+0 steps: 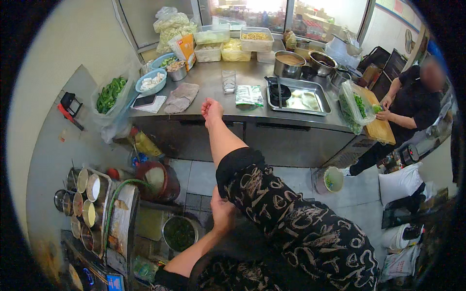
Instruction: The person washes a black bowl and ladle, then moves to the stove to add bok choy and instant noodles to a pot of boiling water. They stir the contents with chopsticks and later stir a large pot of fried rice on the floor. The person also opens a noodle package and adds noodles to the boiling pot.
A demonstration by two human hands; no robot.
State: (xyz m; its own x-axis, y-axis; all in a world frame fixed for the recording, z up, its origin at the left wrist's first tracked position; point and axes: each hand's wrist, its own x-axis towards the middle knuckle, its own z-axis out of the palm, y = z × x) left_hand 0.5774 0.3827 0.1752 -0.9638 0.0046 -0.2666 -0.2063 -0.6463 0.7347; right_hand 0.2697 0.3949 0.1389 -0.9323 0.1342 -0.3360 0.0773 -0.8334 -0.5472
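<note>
My right arm reaches out to the steel counter (211, 80). My right hand (212, 111) is at its front edge, fingers loosely curled, with nothing visible in it. Nearest to it are a folded grey cloth (182, 97), a clear rectangular container (229, 82) and a green-and-white packet (249, 95). Lower down, my left hand (222, 212) is against the underside of my right sleeve (240, 174); its fingers are partly hidden there, so their grip is unclear. A phone (144, 101) lies on a white cloth (154, 104) at the counter's left.
Food tubs (256, 44) line the back. A steel tray (320, 109) holds a black bowl (280, 92); steel pots (287, 65) stand behind. At right, a person (415, 98) handles greens over a wooden board (380, 127). A bucket (329, 180) and seasoning bowls (89, 214) are lower down.
</note>
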